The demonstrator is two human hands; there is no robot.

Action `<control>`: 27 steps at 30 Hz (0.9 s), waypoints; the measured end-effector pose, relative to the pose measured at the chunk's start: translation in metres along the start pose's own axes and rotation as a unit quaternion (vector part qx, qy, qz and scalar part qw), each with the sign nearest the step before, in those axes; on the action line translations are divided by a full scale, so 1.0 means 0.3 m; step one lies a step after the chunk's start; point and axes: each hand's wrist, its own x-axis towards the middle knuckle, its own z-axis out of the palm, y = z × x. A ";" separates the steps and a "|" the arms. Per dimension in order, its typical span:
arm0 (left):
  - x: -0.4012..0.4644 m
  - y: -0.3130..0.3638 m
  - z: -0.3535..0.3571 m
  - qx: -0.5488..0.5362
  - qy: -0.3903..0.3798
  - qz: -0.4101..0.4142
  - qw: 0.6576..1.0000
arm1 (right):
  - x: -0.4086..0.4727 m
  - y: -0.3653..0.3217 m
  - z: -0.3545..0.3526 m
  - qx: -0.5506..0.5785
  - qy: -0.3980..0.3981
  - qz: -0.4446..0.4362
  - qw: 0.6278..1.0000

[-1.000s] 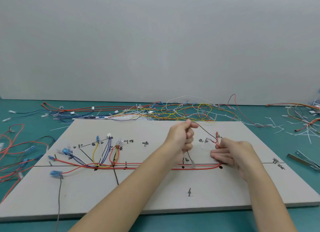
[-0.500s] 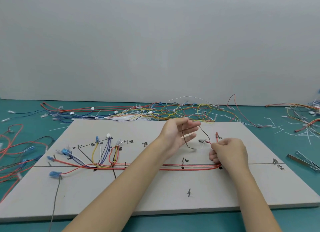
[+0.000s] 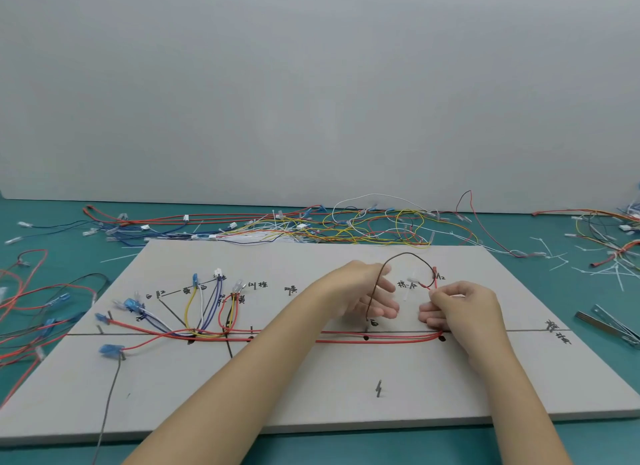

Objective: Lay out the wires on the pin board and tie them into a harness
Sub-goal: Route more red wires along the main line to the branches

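A grey pin board (image 3: 311,405) lies on the teal worktop (image 3: 62,232). Red wires (image 3: 381,340) run left to right along a drawn line across it, and at the left a fan of yellow, white and blue wires (image 3: 204,308) rises to blue terminals (image 3: 131,304). Handwritten black marks label the pins; they look like Chinese characters but are too small to read surely.

The right hand (image 3: 460,308) has its fingers curled, pinching a red wire end near the right turn of the run. A thin brown wire (image 3: 405,255) arches from there over to the left hand (image 3: 367,294), whose fingers lie straight and relaxed, the wire passing in front of them down to the board.

Loose wires (image 3: 346,222) and white cable ties (image 3: 550,256) lie along the far edge.
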 end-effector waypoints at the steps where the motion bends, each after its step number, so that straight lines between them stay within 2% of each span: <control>1: 0.008 -0.004 0.013 -0.014 0.004 0.011 1.000 | 0.000 0.002 0.000 0.002 -0.002 -0.002 1.000; 9: 0.095 0.000 0.115 -0.048 0.100 0.052 0.992 | -0.004 0.007 -0.002 0.006 -0.013 -0.017 1.000; 21: 0.123 -0.021 0.113 -0.160 0.093 0.099 0.978 | 0.003 0.010 0.005 0.027 -0.033 -0.018 0.999; 27: 0.134 -0.017 0.137 -0.089 0.136 0.115 0.980 | -0.006 0.008 0.004 0.049 -0.037 -0.019 0.998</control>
